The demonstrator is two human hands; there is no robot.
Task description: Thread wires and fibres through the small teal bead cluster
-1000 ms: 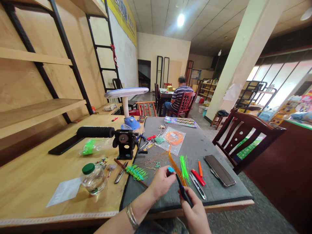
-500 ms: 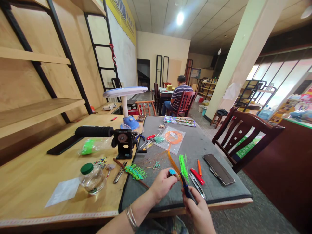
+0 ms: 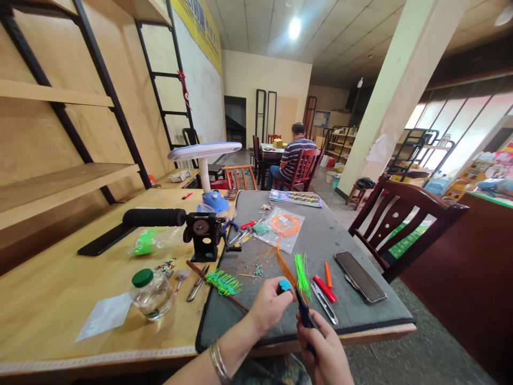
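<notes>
My left hand (image 3: 269,307) is closed in a pinch on a small blue piece (image 3: 284,285) just above the grey mat (image 3: 344,235). My right hand (image 3: 324,347) is wrapped round a dark-handled tool (image 3: 303,314) whose tip points at the blue piece. A bundle of orange strands (image 3: 284,265) and one of bright green strands (image 3: 301,270) lie just beyond the hands. A green and blue beaded stick (image 3: 223,283) lies to the left of my left hand.
Red cutters (image 3: 325,289), silver snips (image 3: 324,302), an orange pen (image 3: 328,274) and a phone (image 3: 359,277) lie to the right. A glass jar (image 3: 151,293), a black winding machine (image 3: 203,233) and a lamp (image 3: 205,160) stand on the left. A wooden chair (image 3: 401,224) stands at the right. A person (image 3: 292,159) sits far back.
Both hands have shifted slightly toward me and to the right. The grips on the blue piece and on the tool are unchanged.
</notes>
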